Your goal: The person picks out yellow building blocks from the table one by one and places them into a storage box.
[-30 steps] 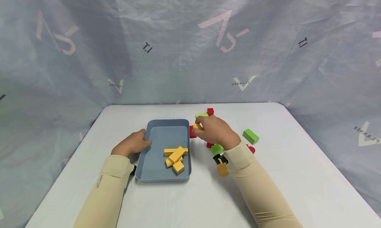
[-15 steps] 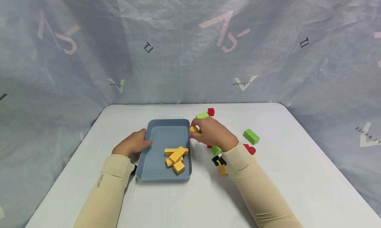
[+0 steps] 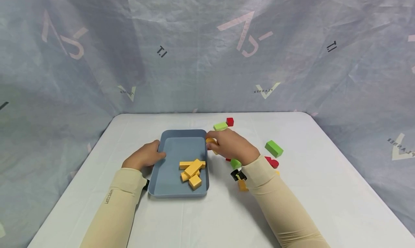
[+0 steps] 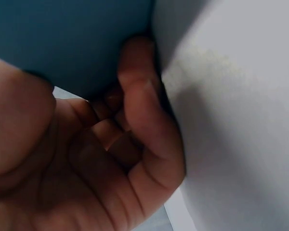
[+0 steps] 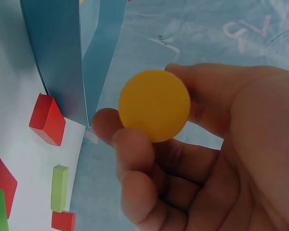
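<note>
My right hand (image 3: 231,145) has a yellow cylinder (image 5: 154,106) pinched in its fingers, right by the tray (image 3: 179,196) at its 2 o'clock edge. From the wrist view its flat round end faces dead-on, so the long axis runs straight away from there; my fingers hide some of its length. The tray's wall stands between it and the yellow blocks (image 3: 193,168) piled at 5 o'clock inside. My left hand (image 3: 144,156) is clamped on the tray at 10. Around my right hand: lime block (image 3: 221,126) at 11, red cube (image 3: 230,122) at 12, green block (image 3: 273,148) at 3.
</note>
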Motion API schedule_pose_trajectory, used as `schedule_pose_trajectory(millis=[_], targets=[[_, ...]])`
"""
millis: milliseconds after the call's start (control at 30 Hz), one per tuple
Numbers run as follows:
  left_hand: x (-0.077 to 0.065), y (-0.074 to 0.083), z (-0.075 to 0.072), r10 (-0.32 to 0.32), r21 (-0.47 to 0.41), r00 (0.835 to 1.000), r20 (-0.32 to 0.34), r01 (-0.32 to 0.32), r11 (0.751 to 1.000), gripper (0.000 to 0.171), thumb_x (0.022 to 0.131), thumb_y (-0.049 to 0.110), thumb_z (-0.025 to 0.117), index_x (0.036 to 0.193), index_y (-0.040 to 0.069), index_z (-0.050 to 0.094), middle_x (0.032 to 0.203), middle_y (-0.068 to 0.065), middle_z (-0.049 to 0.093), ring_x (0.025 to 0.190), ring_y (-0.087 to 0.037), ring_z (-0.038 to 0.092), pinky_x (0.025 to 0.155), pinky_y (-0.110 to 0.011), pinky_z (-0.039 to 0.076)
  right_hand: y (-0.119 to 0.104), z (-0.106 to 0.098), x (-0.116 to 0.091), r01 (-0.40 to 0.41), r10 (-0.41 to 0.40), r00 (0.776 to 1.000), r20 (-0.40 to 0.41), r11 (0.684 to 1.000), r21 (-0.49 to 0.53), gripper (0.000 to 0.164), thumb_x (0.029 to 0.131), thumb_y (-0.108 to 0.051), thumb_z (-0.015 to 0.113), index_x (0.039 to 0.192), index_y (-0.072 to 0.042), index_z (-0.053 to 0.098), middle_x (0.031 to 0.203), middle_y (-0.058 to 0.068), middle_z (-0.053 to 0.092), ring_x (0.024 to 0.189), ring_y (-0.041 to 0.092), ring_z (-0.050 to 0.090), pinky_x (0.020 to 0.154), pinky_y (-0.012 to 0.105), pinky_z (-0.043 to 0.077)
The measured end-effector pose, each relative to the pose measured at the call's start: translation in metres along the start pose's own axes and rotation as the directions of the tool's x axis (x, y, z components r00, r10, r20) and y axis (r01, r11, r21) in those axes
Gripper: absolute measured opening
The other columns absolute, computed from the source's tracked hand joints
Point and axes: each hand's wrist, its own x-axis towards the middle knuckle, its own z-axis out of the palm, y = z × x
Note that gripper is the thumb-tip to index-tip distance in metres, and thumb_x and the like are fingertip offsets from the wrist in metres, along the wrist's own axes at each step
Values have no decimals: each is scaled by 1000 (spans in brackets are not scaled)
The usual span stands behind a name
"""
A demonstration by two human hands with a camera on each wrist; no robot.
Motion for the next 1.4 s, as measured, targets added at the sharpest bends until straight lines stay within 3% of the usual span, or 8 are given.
schedule_pose_trajectory(millis=[333, 567, 833, 933, 1200, 1400], targets=[[-1, 1, -1, -3, -10, 1000, 8, 3, 1000, 61, 94, 30, 52, 139, -5, 29, 119, -21, 52, 85, -25, 54, 71, -42, 46, 2, 3, 1, 14, -13, 999, 44, 1000, -28, 27, 94, -40, 57, 118, -28, 57, 89, -9, 60, 61, 8, 55, 52, 28, 50], [-2, 2, -3, -6, -13, 1000, 10, 6, 1000, 62, 94, 28, 52, 140, -6, 27, 124, -24, 49, 88, -26, 53, 74, -44, 46, 1, 5, 3, -34, 35, 997, 63, 999, -7, 27, 93, -34, 58, 119, -27, 52, 89, -5, 60, 61, 12, 55, 50, 30, 49], [-2, 3, -2, -2, -21, 1000, 16, 2, 1000, 60, 94, 28, 53, 139, -5, 29, 118, -22, 52, 83, -25, 54, 70, -43, 46, -3, 9, 6, -59, 63, 995, 77, 997, -59, 63, 78, -20, 75, 131, -20, 42, 93, -2, 56, 76, 14, 53, 63, 28, 51], [-2, 3, -2, 0, -19, 1000, 17, 0, 1000, 61, 94, 28, 53, 139, -6, 29, 119, -22, 52, 83, -25, 54, 70, -42, 46, -4, 11, 6, -66, 73, 994, 83, 995, -80, 68, 76, -18, 77, 133, -18, 40, 95, -2, 56, 79, 14, 52, 66, 27, 51], [-1, 1, -2, -7, -16, 1000, 17, 7, 1000, 61, 94, 29, 53, 139, -5, 30, 116, -20, 52, 82, -24, 54, 69, -42, 46, -7, 15, 7, -24, 34, 997, 69, 991, -135, 50, 77, -25, 74, 120, -17, 48, 82, -4, 57, 69, 12, 52, 60, 26, 48], [-2, 1, -1, -8, -19, 1000, 9, 8, 1000, 62, 93, 29, 53, 140, -4, 29, 123, -22, 50, 88, -26, 53, 74, -44, 46, -11, 20, 8, -10, 25, 991, 128, 993, -118, 52, 75, -40, 77, 114, -18, 52, 75, -4, 58, 67, 12, 52, 58, 28, 49]])
